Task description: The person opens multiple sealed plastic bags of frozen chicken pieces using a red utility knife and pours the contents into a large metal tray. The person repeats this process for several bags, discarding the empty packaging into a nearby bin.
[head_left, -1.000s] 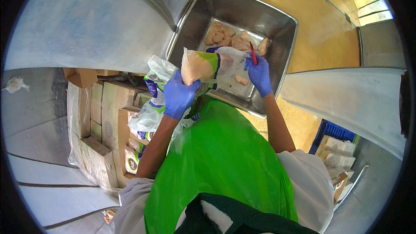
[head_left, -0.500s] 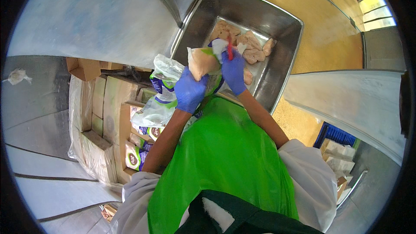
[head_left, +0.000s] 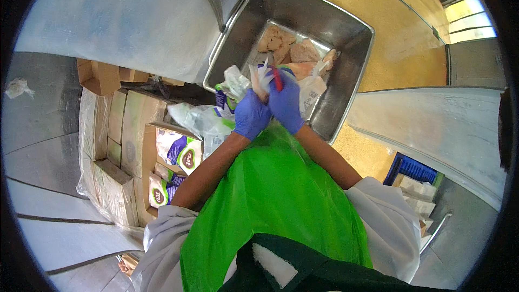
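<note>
In blue gloves, both my hands hold an open plastic bag (head_left: 312, 91), white, green and purple, over the near side of a deep metal tub (head_left: 357, 70). My left hand (head_left: 252, 114) is closed on the gathered plastic at the bag's left. Beside it, almost touching, my right hand (head_left: 286, 101) is closed on the bag, with a slim red tool (head_left: 277, 79) also in its grip. What kind of tool it is, I cannot tell. An orange-pink piece of meat (head_left: 301, 69) shows at the bag's far side. Several pale pink lumps of meat (head_left: 304, 51) lie on the tub's bottom.
Crumpled empty-looking bags (head_left: 189, 116) hang at the tub's left. Nearer on the left, an open carton (head_left: 145, 170) holds several filled bags (head_left: 178, 148), beside plastic-wrapped boxes (head_left: 130, 124). A metal panel (head_left: 427, 113) stands at right, with a blue crate (head_left: 411, 170) beyond it.
The bag of meat has tipped over the tub, and an orange-pink piece now shows there. My hands have come together, the left moving right. Crumpled bags have shifted, baring a filled bag in the carton.
</note>
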Demonstrator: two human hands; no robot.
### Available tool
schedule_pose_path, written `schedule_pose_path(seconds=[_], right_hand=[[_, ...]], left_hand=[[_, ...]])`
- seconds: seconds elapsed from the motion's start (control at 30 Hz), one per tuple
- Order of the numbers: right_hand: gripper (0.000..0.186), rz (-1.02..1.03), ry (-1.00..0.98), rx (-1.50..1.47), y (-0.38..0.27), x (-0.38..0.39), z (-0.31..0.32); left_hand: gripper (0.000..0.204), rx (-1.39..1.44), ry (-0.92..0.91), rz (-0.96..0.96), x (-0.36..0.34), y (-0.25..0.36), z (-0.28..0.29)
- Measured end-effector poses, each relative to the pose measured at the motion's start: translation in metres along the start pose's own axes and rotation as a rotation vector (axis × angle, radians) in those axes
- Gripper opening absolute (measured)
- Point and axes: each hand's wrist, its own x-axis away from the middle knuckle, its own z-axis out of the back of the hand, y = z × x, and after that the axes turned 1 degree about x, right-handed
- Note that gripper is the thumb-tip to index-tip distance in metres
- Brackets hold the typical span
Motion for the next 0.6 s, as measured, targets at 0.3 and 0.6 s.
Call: schedule_pose_path(seconds=[0.3,0.6], right_hand=[[0.023,-0.101,0.196,0.200,0.119,-0.053,0.016],[0.024,0.215,0.282,0.540,0.076,-0.104,0.055]], left_hand=[[0.053,0.278,-0.311,-0.036,-0.004,-0.029,-0.019],[0.043,0.256,-0.226,-0.286,-0.006,-0.060,-0.004]])
